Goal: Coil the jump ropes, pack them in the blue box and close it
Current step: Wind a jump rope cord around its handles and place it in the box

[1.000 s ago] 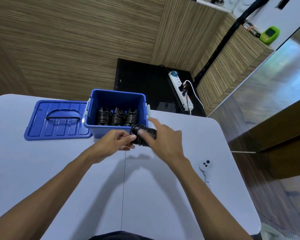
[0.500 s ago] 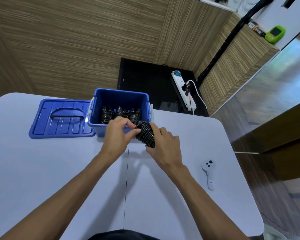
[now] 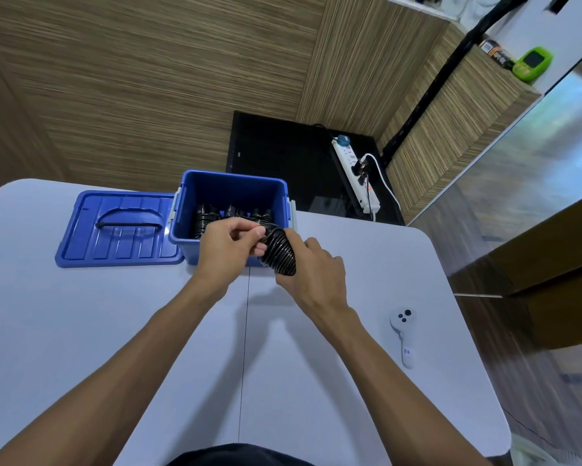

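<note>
Wood-panel walls behind, pale lavender table (image 3: 81, 331) fills the lower frame. Open blue plastic box (image 3: 234, 190) sits at frame centre, its blue ribbed lid (image 3: 118, 230) flat just beside it on the left; black coiled ropes (image 3: 229, 216) already line the box floor. Right hand (image 3: 316, 274) wraps the black coiled jump rope (image 3: 280, 252), coil axis tilted up-left toward the box. Left hand (image 3: 229, 247) pinches the coil's upper end, over the box's near wall. Coil sits just at the near-right corner of the box, so the drop is short, up and left. Left hand is nearer the opening. White handheld controller (image 3: 404, 334) lies lower right, well apart.
</note>
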`<move>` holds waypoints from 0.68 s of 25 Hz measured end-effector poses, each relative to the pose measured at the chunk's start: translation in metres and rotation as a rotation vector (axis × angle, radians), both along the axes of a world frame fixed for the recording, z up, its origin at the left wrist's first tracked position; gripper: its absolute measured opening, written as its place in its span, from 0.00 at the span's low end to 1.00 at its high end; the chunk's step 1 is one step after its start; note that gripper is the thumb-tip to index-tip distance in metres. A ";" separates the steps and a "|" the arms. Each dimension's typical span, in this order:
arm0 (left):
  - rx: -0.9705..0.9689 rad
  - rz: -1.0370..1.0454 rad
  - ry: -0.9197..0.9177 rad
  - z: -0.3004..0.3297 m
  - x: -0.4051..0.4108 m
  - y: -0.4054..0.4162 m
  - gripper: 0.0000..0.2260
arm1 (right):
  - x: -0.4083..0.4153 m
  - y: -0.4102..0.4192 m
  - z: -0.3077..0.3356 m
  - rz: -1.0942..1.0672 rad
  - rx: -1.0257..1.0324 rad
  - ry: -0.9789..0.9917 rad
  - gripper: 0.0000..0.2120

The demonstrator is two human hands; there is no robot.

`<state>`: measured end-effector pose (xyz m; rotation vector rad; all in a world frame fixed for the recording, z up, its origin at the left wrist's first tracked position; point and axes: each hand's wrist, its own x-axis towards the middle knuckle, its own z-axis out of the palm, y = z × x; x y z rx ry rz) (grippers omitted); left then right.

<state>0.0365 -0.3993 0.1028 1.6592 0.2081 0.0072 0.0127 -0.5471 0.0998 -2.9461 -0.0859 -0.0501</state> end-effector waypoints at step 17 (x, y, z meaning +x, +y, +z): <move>0.251 -0.003 0.010 0.004 -0.007 -0.027 0.05 | -0.001 -0.001 -0.004 -0.066 -0.085 -0.069 0.27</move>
